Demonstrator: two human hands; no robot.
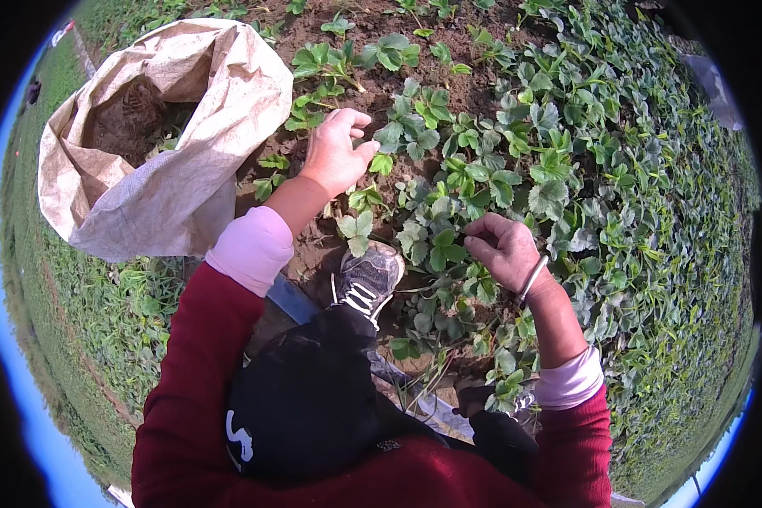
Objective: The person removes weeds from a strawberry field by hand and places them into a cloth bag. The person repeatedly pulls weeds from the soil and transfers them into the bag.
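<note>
My left hand (338, 153) hovers over the bare soil beside young strawberry plants (413, 127). Its thumb and fingers are bent and apart, and I see nothing between them. Lower and to the right, my right hand (507, 253), with a pale bracelet (534, 279) at the wrist, is among denser strawberry leaves (482, 184). The thumb and forefinger there are curled close together; whether they pinch anything is hidden. An off-white woven sack (241, 108) stands left of my left hand, its mouth wide and rolled back. Inside it is shadowed brown and some green.
My black sneaker (371, 273) with white laces rests on soil between the hands. Grey plastic film (438, 406) runs along the ground near my legs. Thick plant rows (660, 254) fill the right side, and loose brown soil (368, 95) lies ahead.
</note>
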